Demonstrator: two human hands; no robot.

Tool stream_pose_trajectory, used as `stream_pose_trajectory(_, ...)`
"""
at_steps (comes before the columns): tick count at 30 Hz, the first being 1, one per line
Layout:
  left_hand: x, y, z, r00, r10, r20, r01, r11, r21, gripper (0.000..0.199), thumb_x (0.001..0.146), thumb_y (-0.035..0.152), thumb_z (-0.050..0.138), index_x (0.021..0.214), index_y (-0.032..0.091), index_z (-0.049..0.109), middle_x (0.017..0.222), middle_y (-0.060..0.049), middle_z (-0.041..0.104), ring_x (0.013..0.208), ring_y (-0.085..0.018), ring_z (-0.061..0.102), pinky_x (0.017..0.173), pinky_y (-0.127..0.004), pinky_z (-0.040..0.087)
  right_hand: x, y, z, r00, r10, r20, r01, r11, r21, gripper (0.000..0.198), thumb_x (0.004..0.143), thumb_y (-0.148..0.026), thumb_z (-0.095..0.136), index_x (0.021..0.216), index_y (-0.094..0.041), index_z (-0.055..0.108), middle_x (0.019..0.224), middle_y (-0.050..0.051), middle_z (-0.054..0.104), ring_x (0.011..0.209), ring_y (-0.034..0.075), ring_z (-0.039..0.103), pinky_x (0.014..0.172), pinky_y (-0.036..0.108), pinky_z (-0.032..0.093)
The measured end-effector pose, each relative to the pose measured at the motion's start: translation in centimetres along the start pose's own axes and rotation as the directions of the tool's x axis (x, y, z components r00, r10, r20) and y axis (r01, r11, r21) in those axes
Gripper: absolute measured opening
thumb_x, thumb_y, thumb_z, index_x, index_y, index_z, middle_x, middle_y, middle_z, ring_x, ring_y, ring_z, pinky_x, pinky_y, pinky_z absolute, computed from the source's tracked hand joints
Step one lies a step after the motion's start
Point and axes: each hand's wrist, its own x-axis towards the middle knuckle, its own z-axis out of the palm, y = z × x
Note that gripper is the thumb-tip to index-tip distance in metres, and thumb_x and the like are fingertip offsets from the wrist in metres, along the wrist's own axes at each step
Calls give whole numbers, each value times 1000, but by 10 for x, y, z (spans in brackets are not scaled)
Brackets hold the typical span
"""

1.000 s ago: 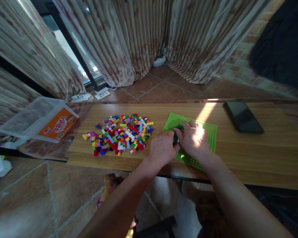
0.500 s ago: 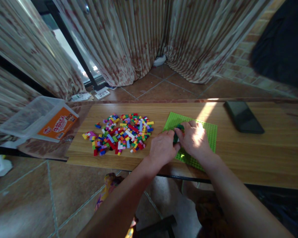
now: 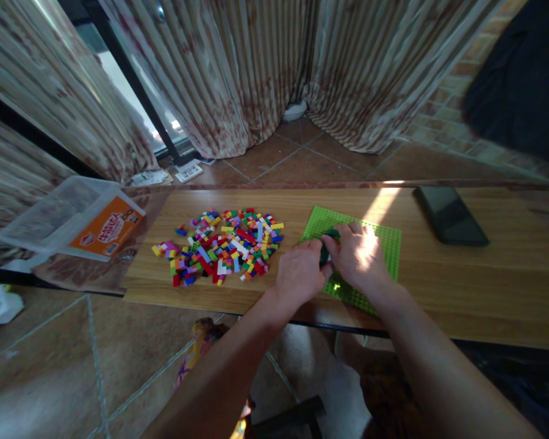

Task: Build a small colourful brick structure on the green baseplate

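Head: wooden table, striped curtains beyond.

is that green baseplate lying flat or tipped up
Flat: the green baseplate rests on the wooden tabletop, with the right hand over it.

A single view is being supplied by a camera worn on the head, above and behind the left hand and the right hand. The line of sight is being directed forward and down over the forearms. Both hands are being framed at middle range. A wide field is being covered: the tabletop is being taken in on either side of the hands, curtains well beyond them, and tiled floor on their near side.
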Motion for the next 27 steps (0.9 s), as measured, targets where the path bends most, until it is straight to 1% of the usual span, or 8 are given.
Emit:
stream_pose_trajectory(11,0,0,0,1000,1,7,-1,1000,1,25,87,36,54,105,18,55,104,-9,67,101,-25,64,83,-34,52,0,1,1,1000,-8,-3,8,1000,-1,31,91,-41,46,88,-15,63,87,15,61,81,26,50,67,36,38)
stream_pose_trajectory(17,0,1,-1,1000,8,2,-8,1000,1,24,87,34,53,103,17,56,103,-9,67,100,-26,65,82,-35,52,1,1,1,1000,6,22,-6,1000,-6,32,91,-41,46,89,-14,63,87,15,61,82,27,50,68,36,38)
stream_pose_trajectory(22,0,1,-1,1000,-8,9,8,1000,8,24,87,34,54,105,17,55,103,-9,67,100,-25,64,83,-35,52,1,2,1,1000,-6,15,5,1000,21,34,92,-41,42,88,-14,63,85,15,59,81,26,50,69,37,38)
stream_pose_trajectory(27,1,2,-1,1000,-3,10,3,1000,2,23,88,34,53,104,17,55,103,-9,67,100,-25,64,84,-35,52,0,2,1,1000,-8,10,8,1000,5,34,92,-41,43,87,-14,63,85,15,60,80,26,50,68,36,38)
